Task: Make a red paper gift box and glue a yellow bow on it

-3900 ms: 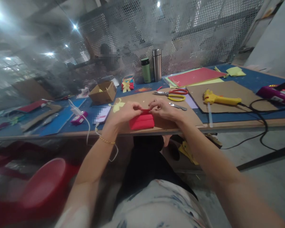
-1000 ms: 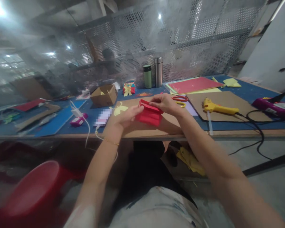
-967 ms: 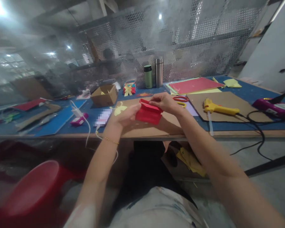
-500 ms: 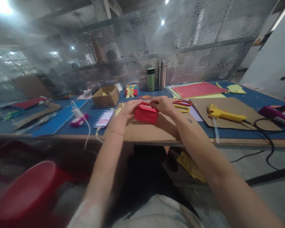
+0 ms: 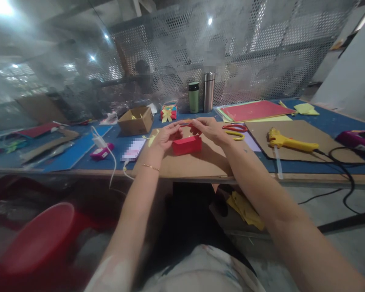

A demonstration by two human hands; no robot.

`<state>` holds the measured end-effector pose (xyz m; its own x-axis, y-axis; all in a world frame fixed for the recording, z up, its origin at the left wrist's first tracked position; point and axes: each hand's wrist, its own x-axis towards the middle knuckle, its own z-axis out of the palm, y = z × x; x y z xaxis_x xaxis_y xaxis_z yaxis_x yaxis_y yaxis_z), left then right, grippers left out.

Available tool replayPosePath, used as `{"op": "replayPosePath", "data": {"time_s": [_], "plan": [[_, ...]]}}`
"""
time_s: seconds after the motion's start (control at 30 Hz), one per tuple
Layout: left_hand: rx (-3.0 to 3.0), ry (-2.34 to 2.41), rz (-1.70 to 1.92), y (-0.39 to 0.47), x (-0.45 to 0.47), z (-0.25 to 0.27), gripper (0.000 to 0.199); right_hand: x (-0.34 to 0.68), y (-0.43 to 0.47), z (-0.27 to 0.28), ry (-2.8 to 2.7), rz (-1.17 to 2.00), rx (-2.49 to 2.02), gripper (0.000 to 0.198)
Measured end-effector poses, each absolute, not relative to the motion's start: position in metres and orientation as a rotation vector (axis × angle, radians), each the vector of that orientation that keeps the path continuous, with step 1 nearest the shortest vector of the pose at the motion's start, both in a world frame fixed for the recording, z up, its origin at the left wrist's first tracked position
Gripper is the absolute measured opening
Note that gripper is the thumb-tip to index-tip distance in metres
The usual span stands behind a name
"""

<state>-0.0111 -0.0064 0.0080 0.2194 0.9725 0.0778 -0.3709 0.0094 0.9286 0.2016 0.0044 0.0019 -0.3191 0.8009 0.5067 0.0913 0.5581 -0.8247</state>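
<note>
Red folded paper (image 5: 187,146), both hands (image 5: 211,129) pinching its far edge, brown cardboard (image 5: 185,168) beneath

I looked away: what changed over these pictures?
The red folded-paper box has moved away from the near edge of the blue table, and its right side, tilted down a second ago, has come up. The left hand and right hand stay on it, neither visibly letting go. The yellow glue gun and silver metal bottle stayed put.

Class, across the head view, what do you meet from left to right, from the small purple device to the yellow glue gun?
Small purple device, open cardboard box, red folded paper, yellow glue gun.
</note>
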Motion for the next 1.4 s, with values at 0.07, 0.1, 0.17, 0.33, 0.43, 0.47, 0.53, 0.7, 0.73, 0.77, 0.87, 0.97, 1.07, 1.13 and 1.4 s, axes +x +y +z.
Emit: {"op": "replayPosePath", "data": {"time_s": [0.07,0.1,0.17,0.33,0.43,0.47,0.53,0.7,0.73,0.77,0.87,0.97,1.07,1.13,1.4], "plan": [[1.046,0.747,1.241,-0.006,-0.012,0.006,0.015,0.201,0.005,-0.001,-1.716,0.935,-0.751,0.059],[1.046,0.746,1.251,-0.006,-0.013,0.005,0.017,0.201,0.005,-0.002,-1.697,0.955,-0.759,0.058],[1.044,0.738,1.263,-0.005,-0.014,0.004,0.019,0.201,0.005,-0.005,-1.675,0.984,-0.761,0.054],[1.023,0.71,1.278,-0.004,-0.015,0.004,0.021,0.203,0.003,-0.007,-1.645,1.074,-0.722,0.051],[1.032,0.715,1.264,-0.005,-0.014,0.004,0.024,0.203,0.0,-0.007,-1.613,1.111,-0.719,0.05],[1.039,0.71,1.252,-0.005,-0.013,0.004,0.024,0.203,-0.001,-0.007,-1.587,1.123,-0.722,0.05],[1.05,0.695,1.226,-0.007,-0.011,0.005,0.024,0.201,-0.001,-0.008,-1.518,1.165,-0.728,0.049],[1.051,0.682,1.181,-0.015,-0.006,0.01,0.024,0.196,0.002,-0.009,-1.417,1.305,-0.743,0.032],[1.044,0.685,1.178,-0.016,-0.006,0.011,0.023,0.195,0.003,-0.009,-1.41,1.313,-0.754,0.029],[1.032,0.69,1.179,-0.017,-0.005,0.012,0.022,0.194,0.004,-0.009,-1.403,1.314,-0.769,0.026],[0.985,0.707,1.2,-0.02,-0.004,0.015,0.018,0.19,0.004,-0.01,-1.402,1.29,-0.808,0.025],[0.963,0.748,1.229,-0.021,-0.003,0.016,0.013,0.187,0.003,-0.011,-1.409,1.28,-0.821,0.025],[1.007,0.815,1.237,-0.021,-0.002,0.016,0.009,0.186,0.003,-0.012,-1.411,1.271,-0.822,0.022],[1.066,0.845,1.226,-0.021,-0.001,0.016,0.01,0.186,0.002,-0.012,-1.423,1.246,-0.825,0.02],[1.295,0.926,1.158,-0.022,0.0,0.01,0.025,0.186,0.001,-0.014,-1.482,1.217,-0.825,0.023]]}}
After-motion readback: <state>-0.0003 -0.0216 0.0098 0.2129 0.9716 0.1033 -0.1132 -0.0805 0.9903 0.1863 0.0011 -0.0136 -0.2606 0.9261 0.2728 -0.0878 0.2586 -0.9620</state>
